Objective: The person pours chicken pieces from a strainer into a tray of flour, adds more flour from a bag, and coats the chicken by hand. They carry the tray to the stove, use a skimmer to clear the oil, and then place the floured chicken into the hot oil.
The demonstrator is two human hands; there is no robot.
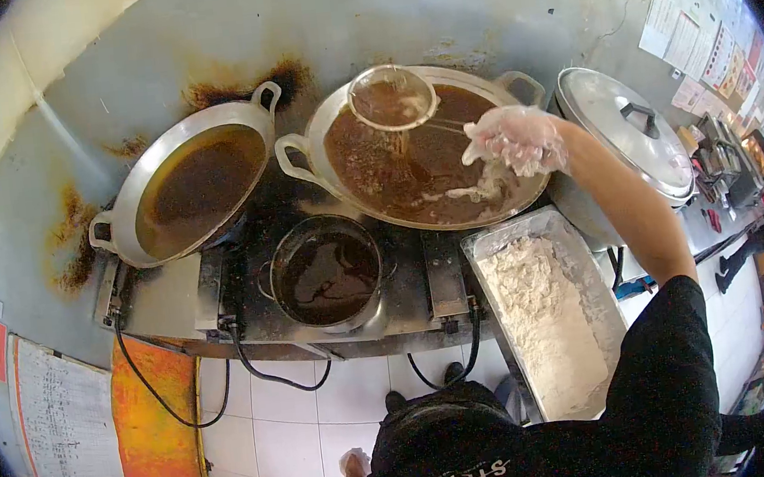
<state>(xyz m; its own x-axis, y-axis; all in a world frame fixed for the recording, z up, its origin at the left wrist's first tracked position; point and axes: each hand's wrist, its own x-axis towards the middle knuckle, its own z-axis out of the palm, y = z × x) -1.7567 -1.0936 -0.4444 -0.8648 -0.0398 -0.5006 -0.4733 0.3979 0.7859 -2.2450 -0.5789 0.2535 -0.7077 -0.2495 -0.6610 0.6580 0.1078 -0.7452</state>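
Observation:
My right hand (pixel 520 140), in a clear glove dusted with flour, is closed on the handle of a wire strainer (pixel 392 98). The strainer hangs over the far side of a wide pan (pixel 300 154) of brown oil. Bubbles and pale bits show in the oil below the strainer, and a whitish strip floats beneath my hand. My left hand (pixel 356 466), also gloved, hangs low near my body, away from the stove; its fingers are too small and blurred to make out.
Left stands a second oil pan (pixel 129 217); a smaller dark pot (pixel 375 308) sits in front. A metal tray (pixel 475 248) of flour (pixel 546 315) lies at the right, near a large lidded pot (pixel 615 124). Black hoses (pixel 277 387) hang along the stove's front.

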